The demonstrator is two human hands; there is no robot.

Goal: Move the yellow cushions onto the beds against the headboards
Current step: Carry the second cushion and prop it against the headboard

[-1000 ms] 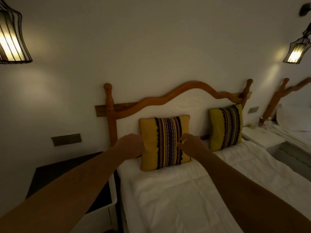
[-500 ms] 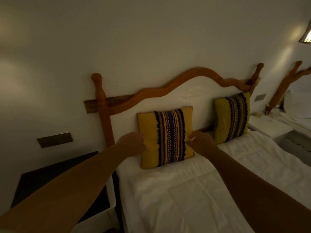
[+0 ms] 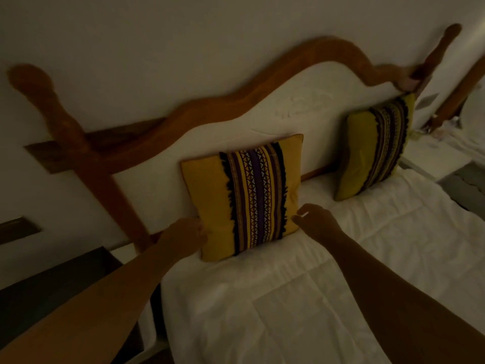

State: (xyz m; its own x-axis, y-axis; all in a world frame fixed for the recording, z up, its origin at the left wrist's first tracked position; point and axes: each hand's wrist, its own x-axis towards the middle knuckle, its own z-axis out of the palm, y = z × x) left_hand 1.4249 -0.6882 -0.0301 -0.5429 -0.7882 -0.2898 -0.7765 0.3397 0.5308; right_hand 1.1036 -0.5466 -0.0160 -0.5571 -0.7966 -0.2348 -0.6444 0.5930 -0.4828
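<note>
A yellow cushion (image 3: 244,195) with a purple and black woven stripe stands upright on the white bed (image 3: 288,311), leaning against the padded headboard (image 3: 301,109). My left hand (image 3: 183,237) pinches its lower left edge. Just off its lower right corner is my right hand (image 3: 317,222), fingers loosely curled and the thumb tip at the cushion's edge, gripping nothing. A second, matching yellow cushion (image 3: 375,148) leans against the headboard at the bed's far right side, untouched.
A dark nightstand (image 3: 52,285) stands left of the bed below a wall switch plate (image 3: 15,228). To the right are a white bedside table (image 3: 435,153) and part of another bed's wooden headboard (image 3: 467,85). The room is dim.
The view has dipped down and closer, so the wall lamps are out of frame. Both hands slid lower along the cushion's sides. My right hand has come off its edge.
</note>
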